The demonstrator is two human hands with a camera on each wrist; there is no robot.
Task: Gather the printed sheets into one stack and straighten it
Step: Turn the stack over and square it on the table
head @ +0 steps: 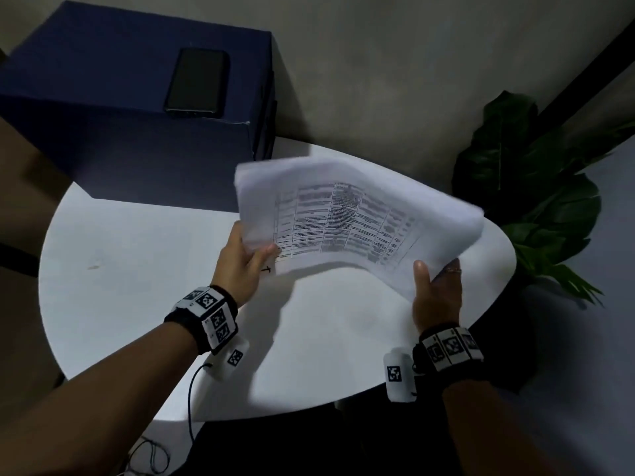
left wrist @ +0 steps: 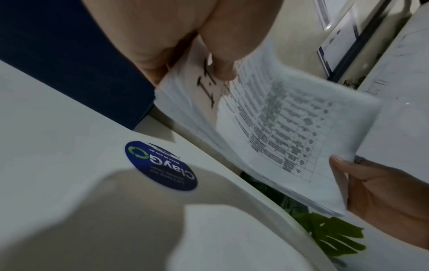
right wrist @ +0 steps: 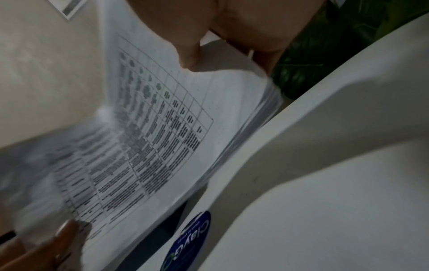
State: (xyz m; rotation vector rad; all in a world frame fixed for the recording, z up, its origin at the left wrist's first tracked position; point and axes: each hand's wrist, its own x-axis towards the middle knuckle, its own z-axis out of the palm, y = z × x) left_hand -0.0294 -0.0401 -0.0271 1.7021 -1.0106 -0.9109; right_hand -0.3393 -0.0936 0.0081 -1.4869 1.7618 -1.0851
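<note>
A stack of printed sheets with a table on its top page hangs in the air above the white round table, sagging in the middle. My left hand grips its near left corner, thumb on top and fingers beneath. My right hand grips its near right corner the same way. In the left wrist view the stack shows several loose sheet edges, with my thumb pressed on the top page. In the right wrist view the stack is bowed, and my right thumb lies on it.
A dark blue box stands at the table's back left with a black phone on top. A leafy plant stands off the table's right edge. A round blue sticker is on the table. A cable hangs at the front edge.
</note>
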